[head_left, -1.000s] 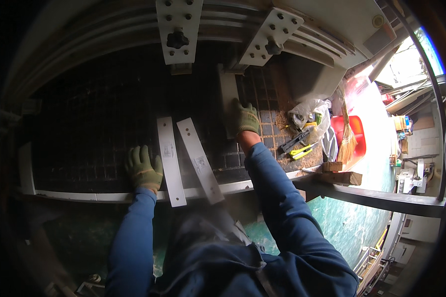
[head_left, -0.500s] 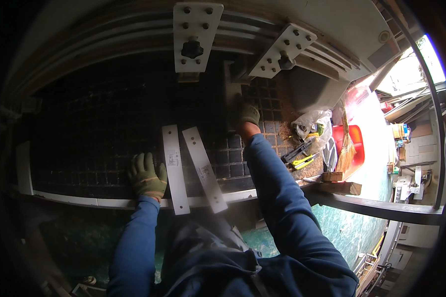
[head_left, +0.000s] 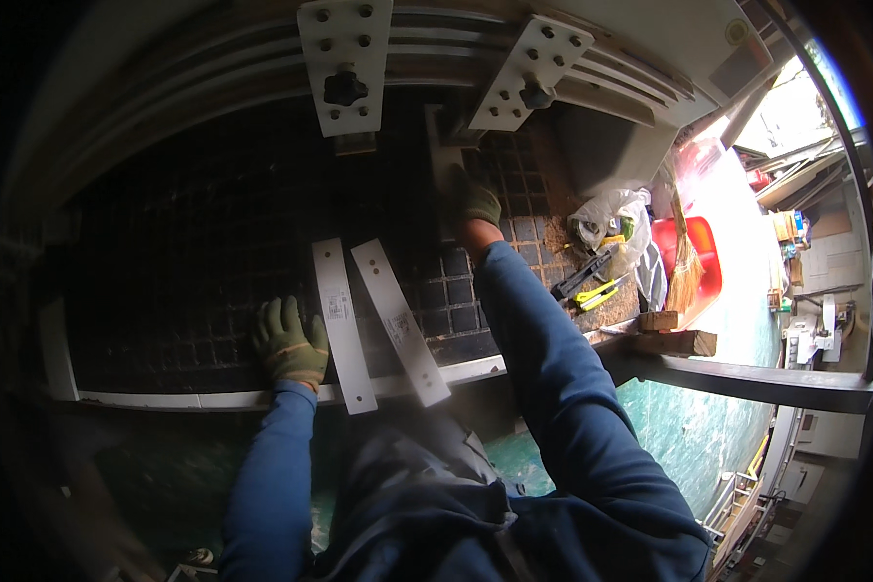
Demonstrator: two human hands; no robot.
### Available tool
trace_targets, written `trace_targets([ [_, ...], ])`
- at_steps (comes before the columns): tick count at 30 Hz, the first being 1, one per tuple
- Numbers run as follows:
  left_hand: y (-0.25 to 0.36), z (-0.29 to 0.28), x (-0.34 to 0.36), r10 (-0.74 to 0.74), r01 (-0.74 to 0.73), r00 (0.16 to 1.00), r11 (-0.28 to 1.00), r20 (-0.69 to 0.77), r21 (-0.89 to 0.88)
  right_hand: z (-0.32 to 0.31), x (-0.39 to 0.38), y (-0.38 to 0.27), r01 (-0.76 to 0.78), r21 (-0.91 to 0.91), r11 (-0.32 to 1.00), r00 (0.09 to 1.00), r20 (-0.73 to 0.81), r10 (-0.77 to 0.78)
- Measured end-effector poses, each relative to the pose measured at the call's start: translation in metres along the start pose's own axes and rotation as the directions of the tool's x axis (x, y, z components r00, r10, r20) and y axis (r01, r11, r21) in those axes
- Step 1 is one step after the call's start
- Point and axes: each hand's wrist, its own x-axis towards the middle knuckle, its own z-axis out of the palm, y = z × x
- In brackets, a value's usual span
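Note:
My left hand (head_left: 293, 341), in a green work glove, lies with fingers spread on the black gridded machine bed (head_left: 194, 330), near its front edge. Just right of it is a white drilled strip (head_left: 342, 325) with a printed label. A second white strip (head_left: 401, 323) lies slanted beside that one; both overhang the bed's pale front rail (head_left: 242, 399). Farther away, my right hand (head_left: 477, 206), gloved too, reaches onto a long pale piece (head_left: 443, 145) near the machine's clamp plates. Shadow hides its fingers, so their grip cannot be made out.
Two white bolted plates with black knobs, a left plate (head_left: 344, 63) and a right plate (head_left: 532, 73), hang over the bed. At right lie a yellow cutter (head_left: 599, 293), a plastic bag (head_left: 601, 215), wood blocks (head_left: 684, 343), a straw broom (head_left: 687, 272) and a red tub (head_left: 705, 254).
The view has shifted slightly, so the clamp plates appear farther left and higher. Both hands keep nearly the same places, the left on the bed, the right at the pale piece.

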Motion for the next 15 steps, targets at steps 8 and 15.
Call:
trace_targets([
  [8, 0.0, 0.003, -0.002, 0.01, -0.009, 1.0, 1.0, -0.018, 0.012, -0.034, -0.01, -0.014, -0.049, 0.102, 0.994, 0.999, 0.011, 0.048],
  [15, 0.004, 0.001, -0.005, -0.033, 0.032, 0.999, 0.999, 0.031, 0.025, -0.087, -0.096, -0.038, 0.257, 0.245, 0.935, 0.9, -0.414, -0.139],
])
